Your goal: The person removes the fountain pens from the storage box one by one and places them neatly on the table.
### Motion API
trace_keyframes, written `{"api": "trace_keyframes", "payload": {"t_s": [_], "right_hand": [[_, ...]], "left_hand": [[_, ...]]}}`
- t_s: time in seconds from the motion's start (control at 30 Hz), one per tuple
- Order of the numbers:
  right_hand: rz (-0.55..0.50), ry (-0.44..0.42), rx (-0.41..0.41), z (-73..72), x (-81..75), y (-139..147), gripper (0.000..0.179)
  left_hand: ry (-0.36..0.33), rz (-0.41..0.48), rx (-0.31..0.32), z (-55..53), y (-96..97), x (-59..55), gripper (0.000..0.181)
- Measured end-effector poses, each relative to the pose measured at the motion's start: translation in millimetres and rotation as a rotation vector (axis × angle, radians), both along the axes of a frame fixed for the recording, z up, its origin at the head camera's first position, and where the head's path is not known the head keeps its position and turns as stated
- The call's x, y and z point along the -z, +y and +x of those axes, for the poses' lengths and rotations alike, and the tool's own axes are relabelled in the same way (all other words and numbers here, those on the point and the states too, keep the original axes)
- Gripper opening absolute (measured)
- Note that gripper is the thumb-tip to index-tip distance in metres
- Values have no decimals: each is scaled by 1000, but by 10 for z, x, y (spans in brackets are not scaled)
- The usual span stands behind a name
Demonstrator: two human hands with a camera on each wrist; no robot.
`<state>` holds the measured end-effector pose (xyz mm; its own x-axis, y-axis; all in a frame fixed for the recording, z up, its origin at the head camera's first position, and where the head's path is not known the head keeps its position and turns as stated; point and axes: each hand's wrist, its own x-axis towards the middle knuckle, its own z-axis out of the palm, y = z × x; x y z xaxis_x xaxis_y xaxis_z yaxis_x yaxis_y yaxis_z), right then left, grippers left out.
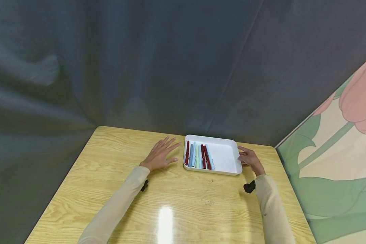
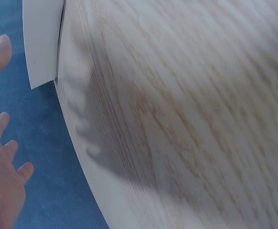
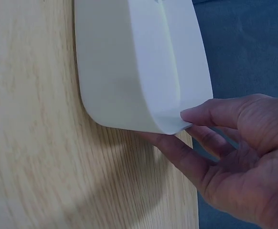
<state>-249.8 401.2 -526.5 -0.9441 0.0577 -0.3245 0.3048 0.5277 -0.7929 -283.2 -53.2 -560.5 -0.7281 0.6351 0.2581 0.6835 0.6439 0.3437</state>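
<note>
A shallow white tray [image 1: 227, 157] stands at the table's back edge. Side by side in its left half lie several slim pen-like sticks [image 1: 203, 156], dark red, blue, pale blue and pale green; their exact kind is too small to tell. My right hand [image 1: 250, 160] pinches the tray's right end. In the right wrist view the thumb of that hand [image 3: 253, 148] lies over the rim, with fingers against the outside wall of the tray [image 3: 110, 67]. Left of the tray, my left hand [image 1: 160, 155] is spread with fingers extended, apart from it and holding nothing.
Light wood-grain table [image 1: 201, 210] under both arms. A dark curtain [image 1: 170, 67] hangs right behind its back edge, and a wall with a flower pattern [image 1: 329, 162] runs along the right side. Each wrist bears a small black device [image 1: 249, 187].
</note>
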Motion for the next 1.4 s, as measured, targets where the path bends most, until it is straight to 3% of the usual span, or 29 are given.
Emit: {"api": "trace_keyframes", "payload": {"t_s": [0.2,0.63,0.9,1.17,1.4], "right_hand": [[4,-4,9,-1,27,-45,68],[-15,11,-23,62,35,-139,67],[-106,65,-59,72,107,-96,69],[-30,9,-18,94,18,-274,65],[-9,38,-30,108,51,-289,66]], "left_hand": [[-42,-8,13,9,45,-12,71],[-19,-3,32,3,94,64,68],[-22,-7,35,18,136,54,70],[-37,0,36,31,148,46,71],[-39,-3,55,39,174,55,69]]}}
